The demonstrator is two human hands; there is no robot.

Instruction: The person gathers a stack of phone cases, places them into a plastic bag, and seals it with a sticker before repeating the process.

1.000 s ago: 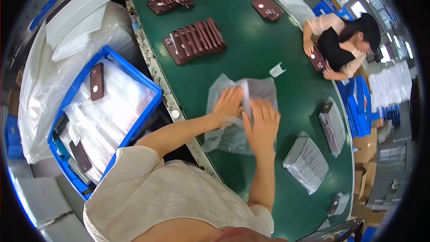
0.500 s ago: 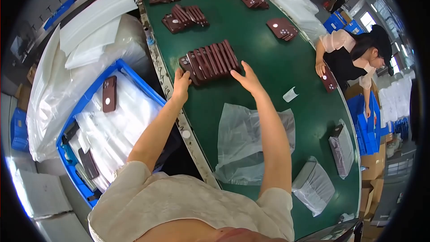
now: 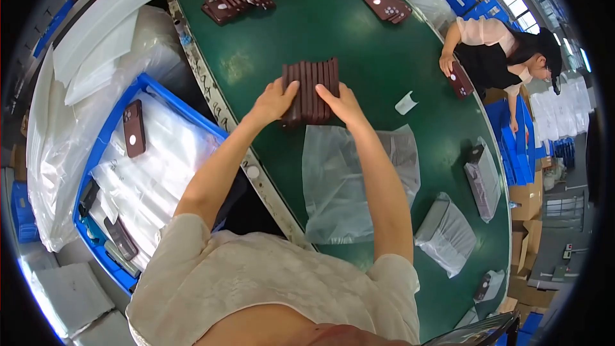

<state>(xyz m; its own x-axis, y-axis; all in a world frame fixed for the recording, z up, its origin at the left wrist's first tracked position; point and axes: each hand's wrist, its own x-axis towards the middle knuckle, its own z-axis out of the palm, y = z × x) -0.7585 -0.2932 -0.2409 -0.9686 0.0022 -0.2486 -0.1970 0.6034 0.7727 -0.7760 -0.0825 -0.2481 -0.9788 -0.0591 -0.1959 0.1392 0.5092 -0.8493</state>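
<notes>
A row of dark red phone cases (image 3: 310, 93) stands on edge on the green table (image 3: 256, 45). My left hand (image 3: 277, 99) presses on the row's left end, and my right hand (image 3: 341, 104) presses on its right end, so the cases are squeezed between them. Just below the row, a clear plastic bag (image 3: 339, 186) lies flat, partly under my right forearm. A small curved white piece (image 3: 406, 103) rests to the right of my right hand.
Further piles of cases (image 3: 237, 0) lie up the table. Wrapped packs (image 3: 446, 234) are at the right. A blue crate (image 3: 150, 83) with plastic bags stands at the left. Across the table, a person (image 3: 493, 51) touches a case (image 3: 460, 80).
Both hands have closed in on the row of cases, which is now more compact and upright. The view has shifted, so the surroundings appear higher and further left.
</notes>
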